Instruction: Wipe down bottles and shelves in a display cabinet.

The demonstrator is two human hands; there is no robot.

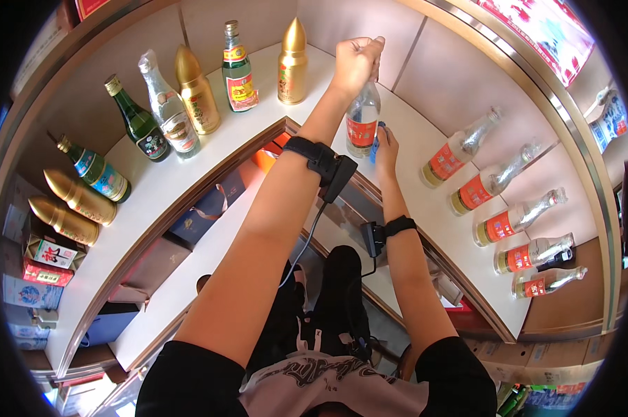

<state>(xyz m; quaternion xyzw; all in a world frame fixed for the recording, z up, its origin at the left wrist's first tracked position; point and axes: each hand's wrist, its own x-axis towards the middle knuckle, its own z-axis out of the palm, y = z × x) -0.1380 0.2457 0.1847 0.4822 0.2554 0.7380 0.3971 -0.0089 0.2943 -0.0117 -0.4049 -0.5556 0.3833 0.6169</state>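
My left hand (358, 62) is closed around the top of a clear glass bottle (361, 131) with a red label, at the shelf's corner. The bottle is nearly upright; whether its base touches the white shelf (324, 107) I cannot tell. Against the bottle's lower right side, my right hand (387, 147) holds a small blue cloth (374, 149), mostly hidden by the fingers. Several similar clear bottles with red labels, such as a near one (446, 161), stand in a row on the right. To the left of the hands is a gold bullet-shaped bottle (292, 68).
Along the left shelf stand a green bottle with a red-and-yellow label (239, 86), a clear wrapped bottle (173, 117), a dark green bottle (143, 127) and several gold ones. Boxes (48, 266) sit at far left. A lower shelf holds a dark blue gift bag (210, 208).
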